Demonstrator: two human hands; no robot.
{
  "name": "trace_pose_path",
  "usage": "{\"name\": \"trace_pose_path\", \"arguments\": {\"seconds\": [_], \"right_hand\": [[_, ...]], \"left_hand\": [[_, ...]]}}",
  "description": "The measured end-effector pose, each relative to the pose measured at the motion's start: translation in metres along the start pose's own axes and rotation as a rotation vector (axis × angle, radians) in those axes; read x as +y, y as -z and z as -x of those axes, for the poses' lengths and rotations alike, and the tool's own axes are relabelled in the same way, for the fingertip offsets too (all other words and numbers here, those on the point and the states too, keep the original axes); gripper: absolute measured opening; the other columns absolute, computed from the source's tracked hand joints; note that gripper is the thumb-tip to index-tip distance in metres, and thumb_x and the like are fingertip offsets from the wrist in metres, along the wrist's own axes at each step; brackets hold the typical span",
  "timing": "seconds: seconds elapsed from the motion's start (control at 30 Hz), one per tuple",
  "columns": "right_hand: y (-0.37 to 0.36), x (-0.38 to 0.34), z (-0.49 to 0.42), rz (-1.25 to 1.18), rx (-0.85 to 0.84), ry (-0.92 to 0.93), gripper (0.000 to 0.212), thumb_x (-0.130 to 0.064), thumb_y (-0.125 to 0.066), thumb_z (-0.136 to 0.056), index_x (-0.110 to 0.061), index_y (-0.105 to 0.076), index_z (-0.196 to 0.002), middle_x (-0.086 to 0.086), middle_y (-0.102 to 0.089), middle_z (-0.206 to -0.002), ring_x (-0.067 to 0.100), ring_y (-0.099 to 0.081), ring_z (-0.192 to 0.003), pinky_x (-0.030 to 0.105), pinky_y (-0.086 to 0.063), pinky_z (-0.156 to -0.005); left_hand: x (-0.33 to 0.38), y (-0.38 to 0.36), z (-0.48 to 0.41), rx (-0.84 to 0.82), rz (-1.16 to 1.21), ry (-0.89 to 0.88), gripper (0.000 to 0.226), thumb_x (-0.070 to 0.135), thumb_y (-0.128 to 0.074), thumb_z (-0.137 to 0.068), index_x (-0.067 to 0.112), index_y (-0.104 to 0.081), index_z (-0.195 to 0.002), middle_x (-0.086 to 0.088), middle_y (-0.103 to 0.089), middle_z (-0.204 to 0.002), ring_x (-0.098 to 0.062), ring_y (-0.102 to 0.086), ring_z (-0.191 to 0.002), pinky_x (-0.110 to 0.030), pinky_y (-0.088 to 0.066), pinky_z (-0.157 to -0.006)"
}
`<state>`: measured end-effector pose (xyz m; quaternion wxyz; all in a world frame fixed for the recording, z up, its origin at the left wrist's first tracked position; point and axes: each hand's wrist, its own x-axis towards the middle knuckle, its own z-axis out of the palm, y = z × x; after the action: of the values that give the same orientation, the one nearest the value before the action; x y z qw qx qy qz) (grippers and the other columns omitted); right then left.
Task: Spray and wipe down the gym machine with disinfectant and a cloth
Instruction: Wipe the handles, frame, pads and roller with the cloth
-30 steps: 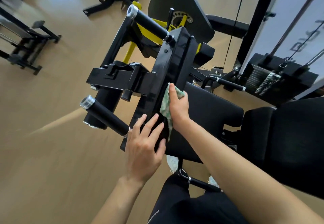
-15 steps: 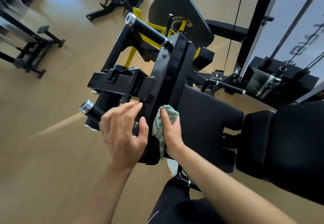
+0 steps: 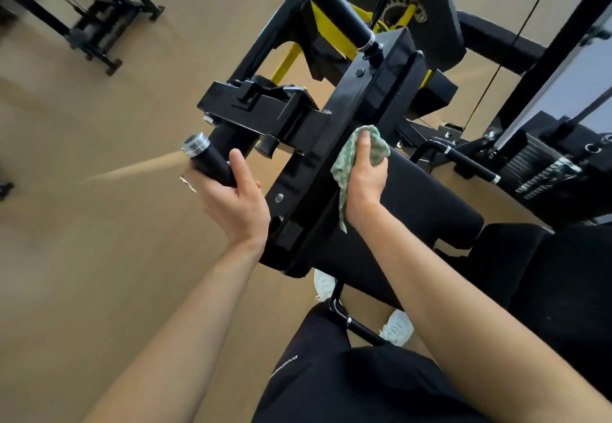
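A black gym machine arm (image 3: 357, 107) with yellow parts runs diagonally in front of me. My left hand (image 3: 231, 200) grips its lower black handle (image 3: 207, 162), which ends in a silver cap. My right hand (image 3: 364, 177) holds a bunched green-and-white cloth (image 3: 376, 147) against the right edge of the arm, with a strip of cloth hanging below the palm. The upper handle (image 3: 337, 8) sticks out above. No spray bottle is in view.
The black seat pad (image 3: 424, 204) lies right of the arm, with a back pad (image 3: 546, 283) at far right. A weight stack (image 3: 536, 170) and cables stand at the right. Another machine (image 3: 82, 18) sits top left on the tan floor. My legs and white shoes are below.
My left hand left the arm's face and closed around the lower handle. My right hand with the cloth dipped down the arm's edge, then came back up.
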<state>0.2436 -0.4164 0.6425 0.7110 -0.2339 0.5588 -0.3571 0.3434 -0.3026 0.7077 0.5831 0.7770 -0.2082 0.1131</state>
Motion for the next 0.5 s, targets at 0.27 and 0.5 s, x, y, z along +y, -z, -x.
{"name": "trace_pose_path", "arguments": {"seconds": [0.27,0.5], "right_hand": [[0.009,0.086,0.103,-0.048,-0.11,-0.232,0.046,-0.066,-0.07,-0.081,-0.034,-0.061,-0.113,-0.002,-0.074,-0.113,0.016,-0.072,-0.104,0.04,-0.057,-0.098],[0.012,0.057,0.075,-0.058,-0.138,-0.296,0.046,-0.061,-0.071,-0.086,-0.025,-0.067,-0.114,0.0,-0.077,-0.103,0.019,-0.076,-0.093,0.036,-0.061,-0.082]], "left_hand": [[0.0,0.001,-0.005,-0.008,-0.018,0.054,0.031,0.046,-0.062,-0.097,0.019,-0.047,-0.1,-0.019,-0.063,-0.089,-0.043,-0.062,-0.061,-0.041,-0.051,-0.046],[0.006,0.004,-0.003,-0.098,0.079,0.096,0.024,0.032,-0.063,-0.1,0.017,-0.046,-0.093,-0.024,-0.057,-0.082,-0.035,-0.053,-0.047,-0.029,-0.043,-0.042]]}}
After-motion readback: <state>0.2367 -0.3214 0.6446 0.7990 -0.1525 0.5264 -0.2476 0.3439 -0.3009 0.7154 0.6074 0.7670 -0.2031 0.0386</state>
